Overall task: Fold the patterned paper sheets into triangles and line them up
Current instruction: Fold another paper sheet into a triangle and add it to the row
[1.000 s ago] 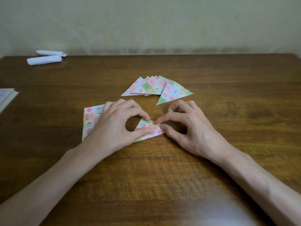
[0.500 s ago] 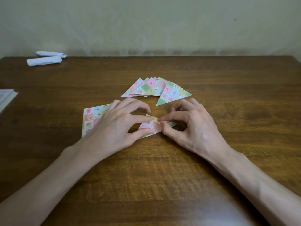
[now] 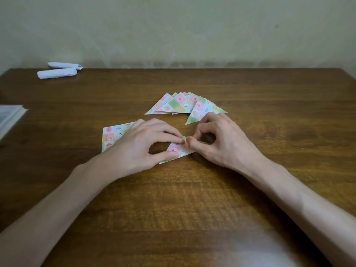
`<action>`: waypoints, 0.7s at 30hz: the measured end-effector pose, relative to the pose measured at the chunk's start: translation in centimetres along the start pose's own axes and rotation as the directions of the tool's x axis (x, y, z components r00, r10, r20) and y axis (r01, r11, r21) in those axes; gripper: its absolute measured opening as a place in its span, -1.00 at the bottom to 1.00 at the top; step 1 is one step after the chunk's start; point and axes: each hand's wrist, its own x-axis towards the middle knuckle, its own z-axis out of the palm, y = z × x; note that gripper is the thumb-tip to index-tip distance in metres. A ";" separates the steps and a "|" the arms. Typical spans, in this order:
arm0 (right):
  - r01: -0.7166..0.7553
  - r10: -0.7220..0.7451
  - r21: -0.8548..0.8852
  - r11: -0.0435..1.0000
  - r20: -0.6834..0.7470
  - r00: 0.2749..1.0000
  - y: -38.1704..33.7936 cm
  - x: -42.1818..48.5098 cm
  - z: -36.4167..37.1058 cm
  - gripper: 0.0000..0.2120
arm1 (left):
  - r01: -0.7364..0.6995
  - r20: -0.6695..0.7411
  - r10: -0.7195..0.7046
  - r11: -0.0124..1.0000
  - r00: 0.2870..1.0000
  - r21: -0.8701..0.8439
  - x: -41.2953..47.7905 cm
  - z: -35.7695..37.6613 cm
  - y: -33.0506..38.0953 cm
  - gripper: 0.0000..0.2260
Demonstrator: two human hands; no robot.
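Position of both hands has changed over the last second: the left hand [image 3: 134, 149] and the right hand [image 3: 221, 143] have drawn together, and their index fingers now meet at the upper corner of the half-folded sheet [image 3: 179, 151]; the gap between them is closed. Judgement: the corners are being matched and the crease is probably not yet pressed flat, so this fold is at its alignment stage. The left hand pinches the sheet between thumb and index finger; the right hand pinches it likewise, its other fingers curled. The sheet lies mid-surface [image 3: 192, 209], just in front of the fan of finished triangles [image 3: 181, 105] and just right of the flat sheets [image 3: 113, 133], which the left hand partly covers. The sheet shows a triangular outline; pastel checks of pink, green and blue; a small picture in each check.
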 end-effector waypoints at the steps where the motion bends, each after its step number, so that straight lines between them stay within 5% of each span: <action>1: 0.000 0.000 0.000 1.000 -0.005 1.000 -0.1 0.1 0.1 -0.70 | 0.001 0.007 -0.001 1.000 1.000 0.002 -0.1 -0.1 -0.1 -0.65; 7: 0.043 -0.040 0.068 0.997 -0.047 0.998 0.2 -0.5 1.0 -0.71 | 0.033 0.113 -0.029 0.999 0.993 -0.042 -0.5 -1.1 -0.5 -0.61; 21: 0.026 -0.048 -0.143 0.989 -0.151 0.987 -0.5 -1.6 3.0 -0.52 | 0.067 0.116 -0.056 0.994 0.992 -0.087 -0.5 -1.2 -0.5 -0.61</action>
